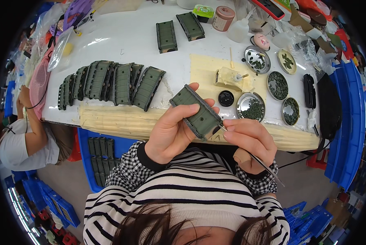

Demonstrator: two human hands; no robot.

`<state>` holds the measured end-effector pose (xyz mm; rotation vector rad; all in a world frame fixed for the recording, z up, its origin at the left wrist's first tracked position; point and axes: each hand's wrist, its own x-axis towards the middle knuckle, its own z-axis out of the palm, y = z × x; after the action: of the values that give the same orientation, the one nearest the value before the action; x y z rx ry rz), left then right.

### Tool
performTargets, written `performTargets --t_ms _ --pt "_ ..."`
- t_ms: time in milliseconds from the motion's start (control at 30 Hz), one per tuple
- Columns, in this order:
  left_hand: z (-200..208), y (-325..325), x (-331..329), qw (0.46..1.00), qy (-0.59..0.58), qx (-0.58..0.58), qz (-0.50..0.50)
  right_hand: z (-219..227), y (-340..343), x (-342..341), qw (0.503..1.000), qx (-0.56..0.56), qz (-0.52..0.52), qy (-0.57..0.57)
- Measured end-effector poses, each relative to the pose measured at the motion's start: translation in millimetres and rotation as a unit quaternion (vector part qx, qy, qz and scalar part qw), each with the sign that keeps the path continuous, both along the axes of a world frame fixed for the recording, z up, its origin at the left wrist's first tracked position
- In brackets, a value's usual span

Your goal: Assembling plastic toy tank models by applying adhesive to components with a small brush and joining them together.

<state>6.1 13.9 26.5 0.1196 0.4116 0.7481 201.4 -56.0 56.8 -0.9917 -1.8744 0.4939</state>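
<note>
Centrally in the frame, the left hand (pixel 170 130) is closed on a green panel (pixel 208 116), thumb across its face and fingers behind its far edge. The panel is held tilted, one end toward the lower right. The right hand (pixel 253 141), just beside it, has thumb and forefinger pinched on a slim metal tool (pixel 268 168); the tool's tip is at the panel's lower right corner, contact not determinable. The tool's shaft runs back beneath the hand toward the lower right.

Beyond the hands, right of centre, are a black cup (pixel 226 98) and a wrapped block (pixel 228 77), both on a yellowish sheet (pixel 200 71). Farther right, round dishes (pixel 268 77) hold small dark green pieces. At left centre, a row of similar panels (pixel 99 81) leans together on the white table (pixel 126 38); two more (pixel 165 36) lie at upper centre, near a pink jar (pixel 223 18). At lower left, a blue crate (pixel 85 157) contains dark parts (pixel 101 153). A co-worker (pixel 15 143) is at the left edge.
</note>
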Motion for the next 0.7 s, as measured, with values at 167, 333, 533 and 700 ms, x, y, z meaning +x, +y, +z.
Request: performTargets --t_ms 167,333,533,700 --pt "0.5 -0.4 0.1 1.000 0.012 0.004 0.003 1.5 1.1 -0.5 1.000 -0.003 -0.004 -0.014" --pt "0.1 -1.2 -0.1 1.000 -0.006 -0.024 -0.008 7.1 3.6 3.3 0.999 0.000 0.018 -0.032" --pt "-4.2 -1.8 0.8 0.999 -0.028 -0.023 -0.003 6.9 5.0 4.1 0.999 0.006 0.019 -0.028" --pt "-5.2 -3.5 1.3 0.999 -0.031 -0.012 0.002 0.4 1.8 3.0 1.000 0.013 0.004 -0.008"
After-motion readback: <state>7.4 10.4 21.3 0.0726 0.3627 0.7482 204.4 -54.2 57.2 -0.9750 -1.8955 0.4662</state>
